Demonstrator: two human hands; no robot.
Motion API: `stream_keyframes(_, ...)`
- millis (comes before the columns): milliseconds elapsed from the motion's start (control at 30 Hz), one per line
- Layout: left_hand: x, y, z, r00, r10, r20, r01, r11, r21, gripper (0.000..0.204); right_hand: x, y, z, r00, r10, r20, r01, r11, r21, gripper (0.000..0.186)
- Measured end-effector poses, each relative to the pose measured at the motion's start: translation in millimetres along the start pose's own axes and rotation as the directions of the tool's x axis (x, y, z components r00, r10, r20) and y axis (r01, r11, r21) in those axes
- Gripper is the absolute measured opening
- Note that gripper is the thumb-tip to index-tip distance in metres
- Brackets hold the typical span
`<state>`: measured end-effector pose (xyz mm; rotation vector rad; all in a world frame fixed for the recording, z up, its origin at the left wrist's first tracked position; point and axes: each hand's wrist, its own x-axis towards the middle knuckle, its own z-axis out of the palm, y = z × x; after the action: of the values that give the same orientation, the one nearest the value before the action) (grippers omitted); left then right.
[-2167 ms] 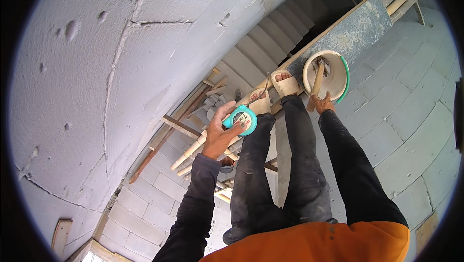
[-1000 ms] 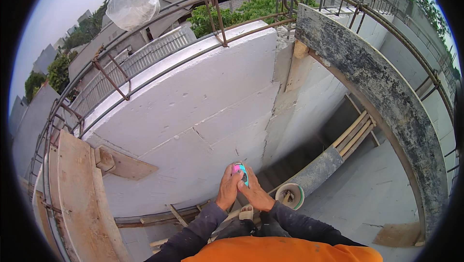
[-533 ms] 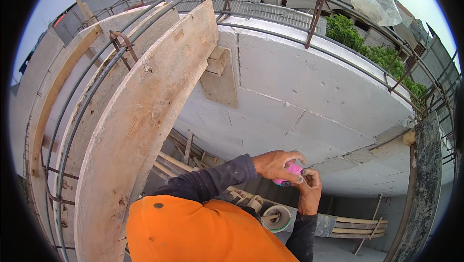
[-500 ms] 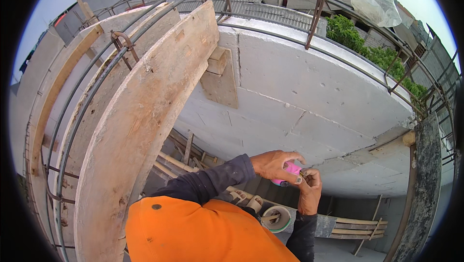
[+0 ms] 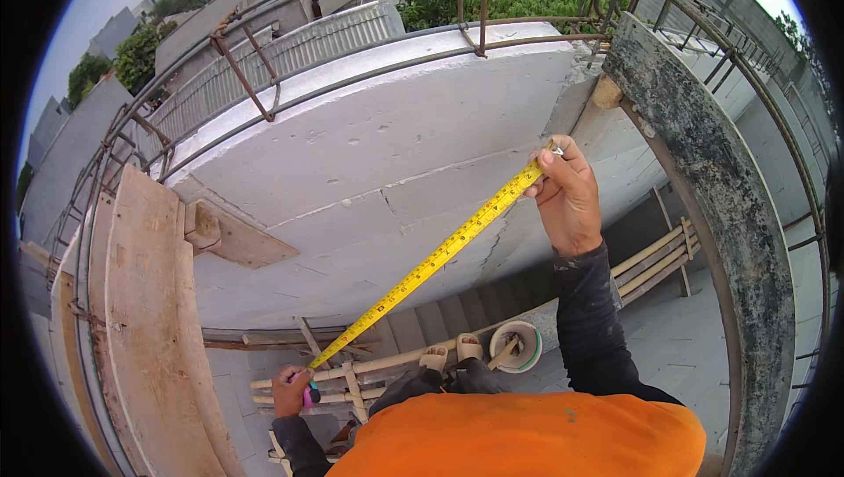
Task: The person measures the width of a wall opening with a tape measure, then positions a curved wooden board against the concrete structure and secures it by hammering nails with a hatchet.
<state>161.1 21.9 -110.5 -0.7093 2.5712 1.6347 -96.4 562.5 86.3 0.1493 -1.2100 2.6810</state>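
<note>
A yellow tape measure blade stretches diagonally between my hands in front of the grey block wall. At its upper right end, my right hand pinches the blade near the metal end hook. My left hand, low on the left, is closed around the pink tape measure case. Most of the case is hidden by the fingers. The blade runs straight and slants up to the right, apart from the wall.
Steel reinforcing bars run along the wall top. A wooden formwork board stands left, a dark weathered board right. Below are bamboo poles, my sandalled feet and a white bucket with a tool in it.
My hands have moved from close together to far apart, the left going down-left and the right upward. The yellow blade is now drawn out of the pink case. The view has turned right.
</note>
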Motion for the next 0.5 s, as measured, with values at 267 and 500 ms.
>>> stream_keyframes(267, -97, -26, -68, 0.965, -0.142, -0.223, 0.157, 0.986, 0.053, 0.026, 25, -34, -18, 0.992, -0.116, 0.052, 0.095, 0.948, 0.303, 0.016)
stream_keyframes(500, -157, -79, -144, 0.914, -0.365, -0.176, 0.342, 0.928, -0.151, 0.028, 30, -45, -17, 0.947, -0.175, 0.270, 0.017, 0.866, 0.499, 0.022)
